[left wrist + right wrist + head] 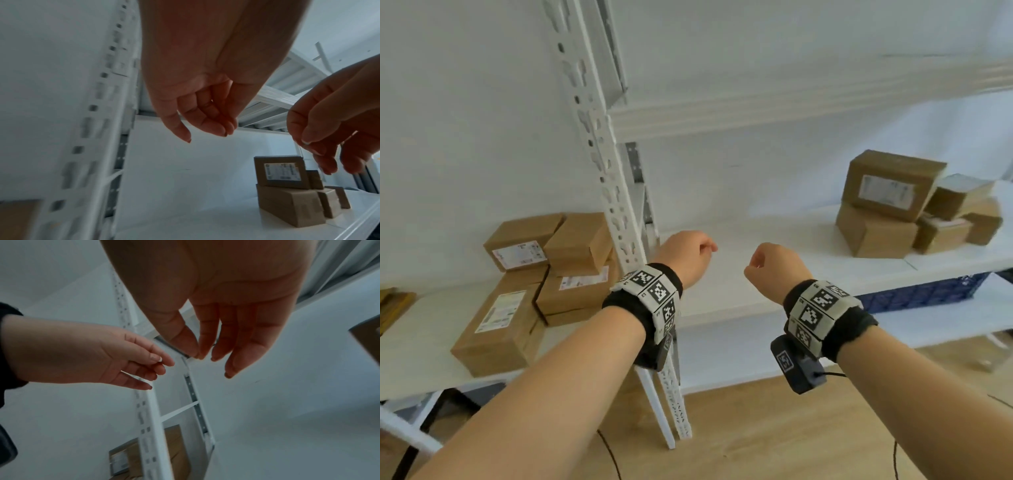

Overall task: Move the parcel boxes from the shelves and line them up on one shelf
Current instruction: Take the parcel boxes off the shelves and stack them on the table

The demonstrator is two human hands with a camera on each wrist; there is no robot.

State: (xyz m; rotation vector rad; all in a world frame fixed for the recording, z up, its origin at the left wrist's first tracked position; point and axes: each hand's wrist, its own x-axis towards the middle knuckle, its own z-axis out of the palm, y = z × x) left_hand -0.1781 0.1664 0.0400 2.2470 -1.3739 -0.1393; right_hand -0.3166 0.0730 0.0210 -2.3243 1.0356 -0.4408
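Several brown parcel boxes point(541, 274) are piled on the left shelf point(417, 356), beyond the white upright. Another pile of brown parcel boxes point(893, 205) sits at the right end of the middle shelf point(774, 246); the left wrist view shows that pile point(287, 194) too. My left hand point(688, 251) hangs over the middle shelf's left end, fingers loosely curled point(205, 120), holding nothing. My right hand point(774, 263) hovers beside it, fingers relaxed point(230, 353), also empty. Neither hand touches a box.
A white slotted upright post point(616, 212) stands between the two shelf bays, close to my left wrist. An upper shelf point(791, 106) runs overhead. A blue crate point(928, 291) sits on the level below. Wooden floor point(756, 428) lies underneath.
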